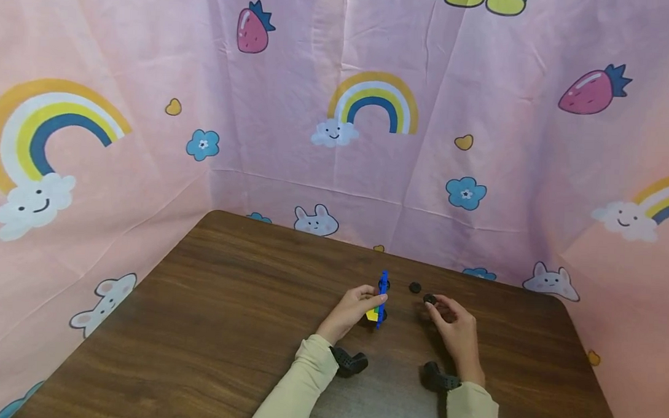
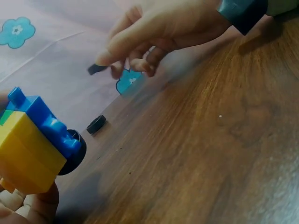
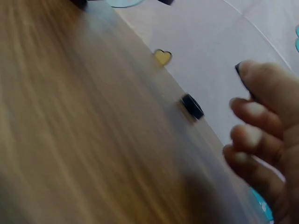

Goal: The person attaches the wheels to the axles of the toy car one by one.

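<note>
Pink fabric (image 1: 294,97) printed with rainbows, strawberries and animal faces hangs behind a dark brown, wood-grained table (image 1: 226,303), over which a person's two bare hands are at work. The left hand (image 1: 346,311) grips a small toy vehicle of blue, yellow and green plastic (image 1: 381,309), its thumb laid against the blue part; the toy is tipped so that its blue base stands on edge and faces the right hand. At least one black wheel (image 2: 74,154) shows on that base. The right hand (image 1: 457,330) pinches a small, round black piece (image 1: 430,298), seemingly a loose wheel, between thumb and finger, the other fingers loosely bent and holding nothing. This piece appears raised off the wood and is well apart from the toy. A second black, ring-shaped piece (image 1: 415,287) lies on the table between the toy and the right hand, near the far edge. The step in hand looks like gathering a loose wheel for the toy, with neither loose piece fitted. The next move seems to call for a steady left grip while the pinched piece travels across, squarely lined up with the base; whether a free axle waits there cannot be made out.
</note>
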A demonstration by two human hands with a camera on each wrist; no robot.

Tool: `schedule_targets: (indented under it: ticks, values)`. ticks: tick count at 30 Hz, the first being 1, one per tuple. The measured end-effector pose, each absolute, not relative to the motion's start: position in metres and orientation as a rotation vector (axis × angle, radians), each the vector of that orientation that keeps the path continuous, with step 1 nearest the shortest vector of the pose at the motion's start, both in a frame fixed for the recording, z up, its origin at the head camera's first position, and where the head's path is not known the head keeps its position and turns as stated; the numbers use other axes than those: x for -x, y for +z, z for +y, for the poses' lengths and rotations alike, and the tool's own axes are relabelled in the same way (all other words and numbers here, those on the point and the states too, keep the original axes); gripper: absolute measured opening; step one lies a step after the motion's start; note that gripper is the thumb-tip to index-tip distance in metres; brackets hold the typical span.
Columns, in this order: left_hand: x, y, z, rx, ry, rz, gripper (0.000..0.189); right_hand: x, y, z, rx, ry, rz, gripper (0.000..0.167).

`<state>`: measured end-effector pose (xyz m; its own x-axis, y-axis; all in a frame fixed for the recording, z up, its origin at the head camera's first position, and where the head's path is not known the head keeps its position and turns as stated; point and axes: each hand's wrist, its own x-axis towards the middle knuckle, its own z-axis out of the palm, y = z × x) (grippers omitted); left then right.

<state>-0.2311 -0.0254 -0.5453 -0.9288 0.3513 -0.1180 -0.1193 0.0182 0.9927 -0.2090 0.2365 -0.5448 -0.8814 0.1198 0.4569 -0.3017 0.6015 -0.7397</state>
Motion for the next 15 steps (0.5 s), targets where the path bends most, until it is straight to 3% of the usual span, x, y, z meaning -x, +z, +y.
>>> schedule_targets:
  ticks: [15]
  values:
    - [0.229,-0.542,-0.025,-0.292,1.978,2.016,0.04,0.208,-0.518,0.173,-0.388,1.278,-2.157,0.026]
